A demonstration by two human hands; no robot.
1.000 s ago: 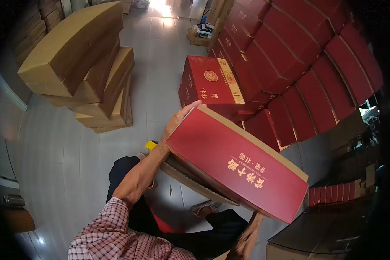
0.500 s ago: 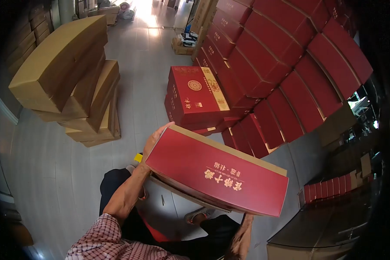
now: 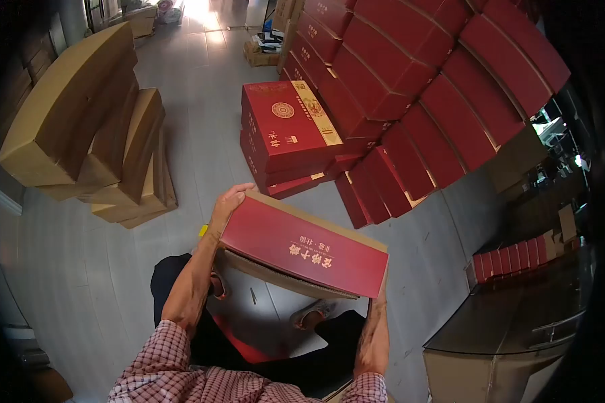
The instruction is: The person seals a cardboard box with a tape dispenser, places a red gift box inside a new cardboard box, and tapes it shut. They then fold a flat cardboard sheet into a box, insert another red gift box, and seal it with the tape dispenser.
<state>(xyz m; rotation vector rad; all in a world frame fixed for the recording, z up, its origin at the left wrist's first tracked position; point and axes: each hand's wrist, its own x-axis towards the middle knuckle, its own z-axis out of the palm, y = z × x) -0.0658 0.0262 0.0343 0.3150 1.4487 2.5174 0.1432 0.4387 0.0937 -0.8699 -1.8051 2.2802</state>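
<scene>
Between my hands hangs a red gift box (image 3: 302, 245) with gold lettering on its long side and bare brown cardboard along its edges. It is tilted, its right end lower in view. My left hand (image 3: 231, 203) grips the box's left end, fingers bent over the far corner. At the other end my right hand (image 3: 379, 299) supports the box near its lower right corner; most of its fingers are hidden behind the box. Beyond it, a red box with a gold band (image 3: 282, 117) lies on top of a low stack on the floor.
Tall rows of red boxes (image 3: 396, 74) rise at the right. Brown cartons (image 3: 67, 114) stand piled unevenly at the left. A dark-topped table (image 3: 497, 322) is at the lower right, and a yellow object (image 3: 204, 230) lies on the floor near my left forearm.
The held red box has swung left and nearer my body, with both hands still on it. The view has shifted, so the surrounding stacks sit further left and higher.
</scene>
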